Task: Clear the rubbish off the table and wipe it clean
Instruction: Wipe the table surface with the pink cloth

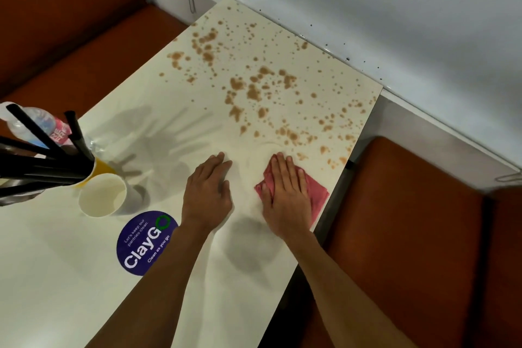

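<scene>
Near the tabletop (56, 263) right edge: right grip (285, 195) flat, fingers straight, pressing a red cloth (319, 192) under the palm. Left grip (207, 192) flat on the surface, just beside. Brown splatter (254, 90) across the far half. White paper cup (101, 195), black straws (42, 155), plastic bottle (31, 124) at left. Orange bench seat (409, 220) alongside; pale wall (395, 8) beyond.

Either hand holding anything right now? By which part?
Nothing is gripped. The right hand presses flat on the cloth, across its middle; the left hand lies flat on the table.
</scene>
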`<control>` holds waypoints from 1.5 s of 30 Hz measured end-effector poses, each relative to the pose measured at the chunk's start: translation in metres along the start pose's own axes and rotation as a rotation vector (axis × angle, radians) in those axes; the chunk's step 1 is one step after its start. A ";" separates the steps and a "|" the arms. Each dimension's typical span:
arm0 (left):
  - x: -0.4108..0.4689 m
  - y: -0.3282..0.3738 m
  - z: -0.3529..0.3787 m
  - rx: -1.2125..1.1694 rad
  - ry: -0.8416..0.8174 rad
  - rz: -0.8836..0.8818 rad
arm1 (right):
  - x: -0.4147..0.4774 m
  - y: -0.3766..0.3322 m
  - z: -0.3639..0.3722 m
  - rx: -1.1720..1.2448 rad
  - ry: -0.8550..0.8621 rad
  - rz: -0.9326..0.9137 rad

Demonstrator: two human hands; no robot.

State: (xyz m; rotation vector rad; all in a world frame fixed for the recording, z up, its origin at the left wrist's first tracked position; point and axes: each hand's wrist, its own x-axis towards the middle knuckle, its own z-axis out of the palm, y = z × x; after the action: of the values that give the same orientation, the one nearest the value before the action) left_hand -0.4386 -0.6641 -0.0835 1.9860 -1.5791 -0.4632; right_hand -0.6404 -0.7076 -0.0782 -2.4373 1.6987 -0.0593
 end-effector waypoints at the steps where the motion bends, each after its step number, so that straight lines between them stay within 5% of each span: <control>1: 0.000 0.000 -0.001 0.001 -0.011 0.005 | 0.013 -0.010 0.001 0.012 0.025 0.081; 4: 0.003 -0.005 -0.001 0.000 -0.026 0.019 | 0.043 -0.043 0.007 0.036 0.036 0.140; 9: 0.001 -0.004 -0.003 -0.024 -0.028 0.025 | -0.008 -0.019 0.004 -0.013 -0.059 -0.249; 16: 0.002 -0.008 -0.006 -0.055 -0.021 0.029 | 0.036 -0.033 0.004 -0.011 0.027 0.142; 23: 0.002 -0.001 -0.005 -0.056 0.062 0.019 | -0.012 -0.005 0.002 -0.009 -0.047 -0.336; 30: 0.012 0.025 0.013 0.006 0.044 0.051 | 0.007 0.001 -0.001 0.062 0.058 0.277; 36: 0.030 0.041 0.036 0.015 0.057 0.079 | -0.038 0.007 -0.003 0.093 -0.033 0.001; 42: 0.028 0.044 0.037 0.046 0.051 0.088 | 0.017 0.028 -0.006 0.046 0.036 0.278; 45: 0.027 0.041 0.041 0.076 0.058 0.102 | 0.005 0.016 -0.001 0.042 0.006 0.141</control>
State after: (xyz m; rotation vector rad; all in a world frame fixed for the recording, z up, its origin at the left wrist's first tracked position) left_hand -0.4878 -0.7048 -0.0890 1.9454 -1.6757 -0.3070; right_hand -0.6537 -0.7174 -0.0798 -2.2837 1.8472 -0.0829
